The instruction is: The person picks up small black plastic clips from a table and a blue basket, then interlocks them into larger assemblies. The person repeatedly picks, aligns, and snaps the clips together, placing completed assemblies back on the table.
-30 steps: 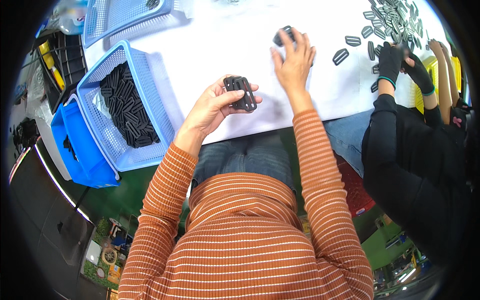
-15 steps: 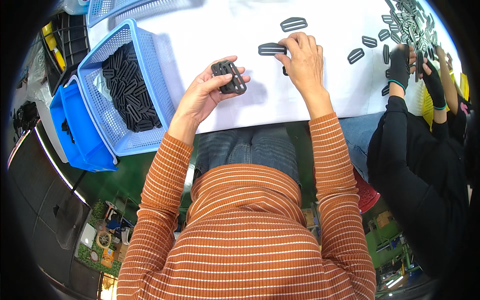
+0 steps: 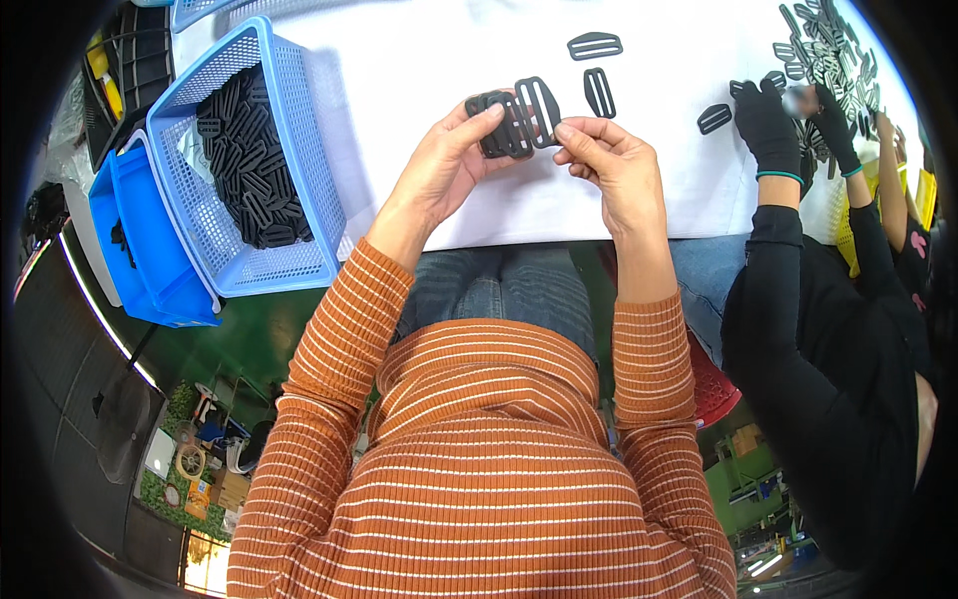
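My left hand is closed around a small stack of black plastic strap buckles, the thumb pressing on top. Between the thumb and fingertips of my right hand is a single slotted black buckle, tilted and right up against the stack. Whether it touches the stack I cannot tell. Two more loose pieces lie on the white table beyond my right hand: a buckle lying crosswise and a buckle lying lengthwise.
A light-blue mesh basket full of black buckles stands at left, beside a blue bin. At right, a co-worker's black-gloved hands work near a buckle pile. One loose buckle lies by them on the white table.
My right hand has lifted a buckle off the table and brought it down and left to the stack. My left hand has moved right and up. The co-worker's gloved hands have shifted.
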### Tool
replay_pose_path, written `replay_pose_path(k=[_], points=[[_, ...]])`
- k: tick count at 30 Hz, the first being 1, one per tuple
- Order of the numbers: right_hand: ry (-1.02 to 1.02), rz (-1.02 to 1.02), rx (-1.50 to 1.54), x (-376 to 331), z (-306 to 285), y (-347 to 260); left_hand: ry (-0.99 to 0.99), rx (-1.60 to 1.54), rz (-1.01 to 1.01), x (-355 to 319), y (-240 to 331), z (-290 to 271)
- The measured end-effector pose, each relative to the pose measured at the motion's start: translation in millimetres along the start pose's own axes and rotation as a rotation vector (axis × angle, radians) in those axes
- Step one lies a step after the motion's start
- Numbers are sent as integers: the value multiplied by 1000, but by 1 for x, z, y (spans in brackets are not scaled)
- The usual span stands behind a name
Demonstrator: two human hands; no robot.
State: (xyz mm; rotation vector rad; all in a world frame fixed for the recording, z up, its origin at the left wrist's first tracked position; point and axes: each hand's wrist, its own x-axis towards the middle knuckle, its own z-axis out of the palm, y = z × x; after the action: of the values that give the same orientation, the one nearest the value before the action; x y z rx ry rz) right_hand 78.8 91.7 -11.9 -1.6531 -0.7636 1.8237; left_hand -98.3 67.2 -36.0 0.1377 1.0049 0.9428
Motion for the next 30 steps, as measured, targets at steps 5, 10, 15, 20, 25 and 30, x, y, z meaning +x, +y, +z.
replay_pose_path(k=[5, 10, 15, 20, 25, 30], points=[[-72, 8, 10, -1, 2, -1, -24, -47, 16, 5, 0, 5], [-15, -166, -354, 24, -6, 0, 3, 35, 88, 8, -4, 7], [307, -720, -1100, 87, -38, -17, -27, -27, 17, 9, 3, 8], [320, -957, -1156, 98, -48, -11, -10, -35, 3, 7, 4, 12], [144, -311, -358, 58, -36, -7, 35, -38, 52, 14, -3, 13], [-17, -204, -108, 7, -12, -6, 19, -12, 102, 10, -3, 26]])
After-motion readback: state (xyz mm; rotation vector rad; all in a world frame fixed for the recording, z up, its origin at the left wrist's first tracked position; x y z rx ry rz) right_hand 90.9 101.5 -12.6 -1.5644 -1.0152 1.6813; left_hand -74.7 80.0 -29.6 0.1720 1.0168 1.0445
